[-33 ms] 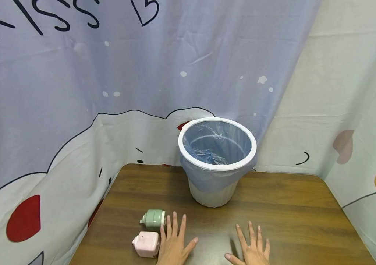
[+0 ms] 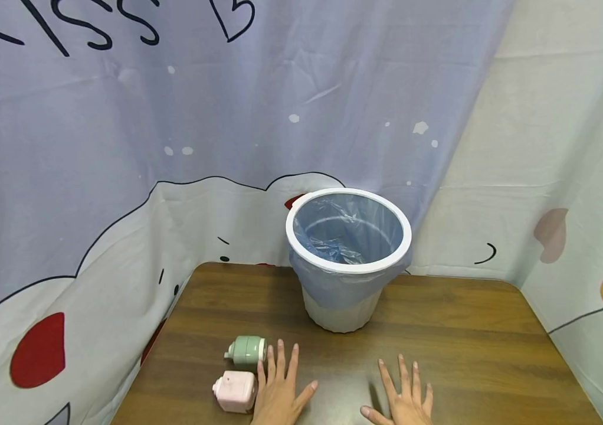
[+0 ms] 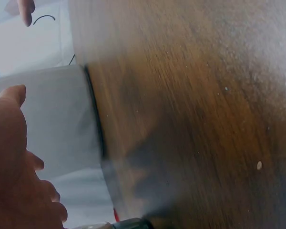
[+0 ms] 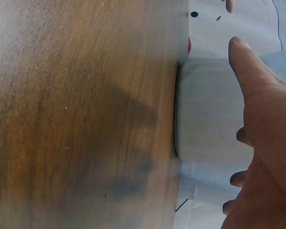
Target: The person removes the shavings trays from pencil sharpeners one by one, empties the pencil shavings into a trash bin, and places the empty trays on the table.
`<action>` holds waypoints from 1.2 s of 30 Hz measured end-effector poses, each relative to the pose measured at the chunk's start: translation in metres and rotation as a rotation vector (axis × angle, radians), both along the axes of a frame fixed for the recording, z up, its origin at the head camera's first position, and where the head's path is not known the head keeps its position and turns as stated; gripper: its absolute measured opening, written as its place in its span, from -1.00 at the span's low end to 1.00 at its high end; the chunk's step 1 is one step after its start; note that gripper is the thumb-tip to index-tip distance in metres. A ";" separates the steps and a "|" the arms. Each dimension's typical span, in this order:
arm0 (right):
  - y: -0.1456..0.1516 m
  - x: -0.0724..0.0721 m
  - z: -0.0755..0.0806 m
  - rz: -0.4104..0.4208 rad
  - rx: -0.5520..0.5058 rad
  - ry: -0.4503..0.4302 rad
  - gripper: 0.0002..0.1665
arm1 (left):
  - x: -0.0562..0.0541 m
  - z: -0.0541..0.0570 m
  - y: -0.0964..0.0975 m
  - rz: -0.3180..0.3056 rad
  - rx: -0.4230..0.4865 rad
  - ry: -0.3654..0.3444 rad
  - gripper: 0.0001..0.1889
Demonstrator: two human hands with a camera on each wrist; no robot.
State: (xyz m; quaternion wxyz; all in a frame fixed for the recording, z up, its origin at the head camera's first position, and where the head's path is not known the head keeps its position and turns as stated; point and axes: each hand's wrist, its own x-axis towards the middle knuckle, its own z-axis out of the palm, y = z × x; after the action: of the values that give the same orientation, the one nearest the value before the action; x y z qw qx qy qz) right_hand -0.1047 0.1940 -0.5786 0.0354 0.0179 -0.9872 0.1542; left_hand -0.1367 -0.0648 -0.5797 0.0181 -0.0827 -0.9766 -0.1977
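Observation:
My left hand (image 2: 278, 391) is held palm down over the near part of the table, fingers straight and spread, with nothing in it. Just left of it lie two small bottles on their sides. One is green (image 2: 247, 350) with a pale end beside my fingertips; the other is pink (image 2: 235, 391) and closer to me. Whether the hand touches either bottle, I cannot tell. My right hand (image 2: 406, 401), also spread and holding nothing, is farther right. The right wrist view shows that hand (image 4: 271, 129) raised above the wood, its shadow below.
A white-rimmed bin (image 2: 343, 316) with a bluish plastic liner (image 2: 328, 289) folded over its rim stands upright at the table's back middle. The brown wooden table (image 2: 471, 330) has rounded far corners. A printed curtain (image 2: 227, 118) hangs right behind it and along the sides.

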 end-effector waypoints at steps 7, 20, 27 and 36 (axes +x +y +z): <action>0.001 0.001 -0.001 -0.002 -0.007 0.004 0.12 | 0.002 0.004 0.003 -0.006 -0.012 -0.008 -0.09; 0.000 -0.002 0.003 0.004 -0.042 0.009 0.08 | 0.002 0.007 0.004 -0.019 -0.013 0.004 -0.06; -0.001 -0.006 0.007 0.015 -0.074 -0.032 0.07 | -0.002 0.006 0.009 -0.026 -0.010 0.022 -0.06; 0.000 -0.012 0.006 0.038 -0.099 -0.026 0.09 | -0.001 0.003 0.013 -0.029 0.017 0.061 -0.08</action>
State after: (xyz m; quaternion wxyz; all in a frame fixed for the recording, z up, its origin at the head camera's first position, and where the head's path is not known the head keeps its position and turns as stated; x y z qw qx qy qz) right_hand -0.1166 0.1943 -0.5731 0.0207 0.0327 -0.9783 0.2038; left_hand -0.1378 -0.0521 -0.5767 0.0458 -0.1025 -0.9726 -0.2035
